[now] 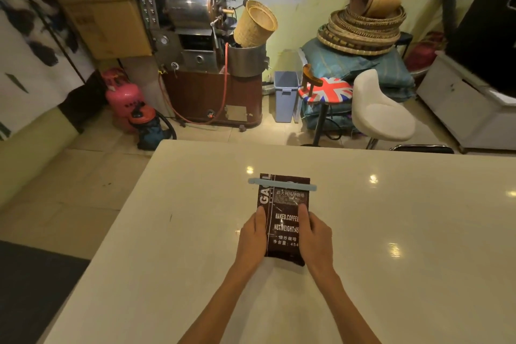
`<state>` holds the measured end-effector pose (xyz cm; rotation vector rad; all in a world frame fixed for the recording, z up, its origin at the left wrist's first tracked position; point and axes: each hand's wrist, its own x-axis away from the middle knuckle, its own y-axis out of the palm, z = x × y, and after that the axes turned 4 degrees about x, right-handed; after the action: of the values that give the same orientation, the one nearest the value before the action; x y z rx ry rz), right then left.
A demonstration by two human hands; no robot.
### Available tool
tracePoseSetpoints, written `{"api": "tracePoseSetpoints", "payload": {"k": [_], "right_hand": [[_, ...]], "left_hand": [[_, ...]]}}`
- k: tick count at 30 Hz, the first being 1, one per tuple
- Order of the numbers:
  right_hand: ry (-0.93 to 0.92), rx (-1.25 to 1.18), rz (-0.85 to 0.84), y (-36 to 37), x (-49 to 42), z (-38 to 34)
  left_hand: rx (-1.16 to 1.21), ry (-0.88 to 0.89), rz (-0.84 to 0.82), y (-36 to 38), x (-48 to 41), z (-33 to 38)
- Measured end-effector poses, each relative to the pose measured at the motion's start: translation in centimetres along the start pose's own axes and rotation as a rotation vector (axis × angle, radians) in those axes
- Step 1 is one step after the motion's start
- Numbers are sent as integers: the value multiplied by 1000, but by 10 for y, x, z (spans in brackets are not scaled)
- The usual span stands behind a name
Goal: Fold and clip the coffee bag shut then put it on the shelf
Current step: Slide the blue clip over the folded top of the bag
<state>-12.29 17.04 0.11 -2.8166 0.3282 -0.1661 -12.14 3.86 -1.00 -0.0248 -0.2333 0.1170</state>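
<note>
A dark brown coffee bag with white print lies flat on the cream table, its top pointing away from me. A pale blue clip sits straight across the bag's far end. My left hand presses against the bag's left edge, thumb on top. My right hand grips the right edge, thumb lying over the printed face. Both hands hold the bag's lower half.
Beyond the table's far edge stand a metal coffee roaster, a pink gas cylinder, a blue bin, a flag-patterned stool and a white chair. Woven baskets are stacked on blue sacks. No shelf is clearly visible.
</note>
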Motion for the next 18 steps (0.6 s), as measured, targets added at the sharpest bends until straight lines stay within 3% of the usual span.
{"api": "tracePoseSetpoints", "payload": {"k": [6, 14, 18], "right_hand": [[28, -27, -62, -8, -1, 3], [-7, 57, -448, 7, 19, 2], [-60, 114, -419, 27, 42, -3]], "left_hand": [[136, -190, -239, -16, 17, 17], [177, -49, 131, -22, 57, 16], [159, -24, 225, -38, 71, 16]]}}
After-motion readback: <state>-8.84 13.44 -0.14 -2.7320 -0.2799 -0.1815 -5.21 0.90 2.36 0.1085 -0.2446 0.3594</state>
